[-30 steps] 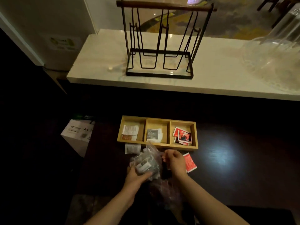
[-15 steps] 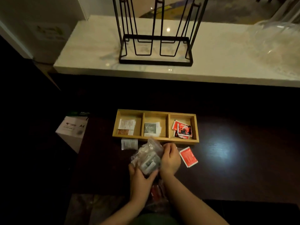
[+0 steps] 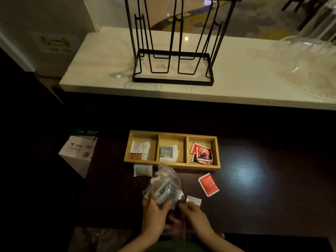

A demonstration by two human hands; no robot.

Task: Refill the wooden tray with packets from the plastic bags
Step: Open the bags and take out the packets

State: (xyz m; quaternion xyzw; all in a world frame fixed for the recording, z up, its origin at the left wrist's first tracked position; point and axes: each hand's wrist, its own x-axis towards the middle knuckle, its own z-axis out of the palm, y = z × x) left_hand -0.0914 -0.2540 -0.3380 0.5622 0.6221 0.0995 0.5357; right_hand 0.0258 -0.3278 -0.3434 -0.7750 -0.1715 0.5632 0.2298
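A three-compartment wooden tray lies on the dark table. Its left bay holds white and brown packets, the middle bay grey packets, the right bay red packets. My left hand grips a clear plastic bag stuffed with grey packets, just in front of the tray. My right hand is beside it, fingers pinching a small white packet. A second bag with red contents lies dim between my wrists. One red packet and one white packet lie loose on the table.
A black wire rack stands on the pale marble counter behind the table. Clear glassware sits at the counter's right. A box of A4 paper is on the floor to the left of the table.
My right hand has pulled back from the bag's top toward me and now holds a white packet. The left hand with the bag has stayed in place. The view tilted slightly.
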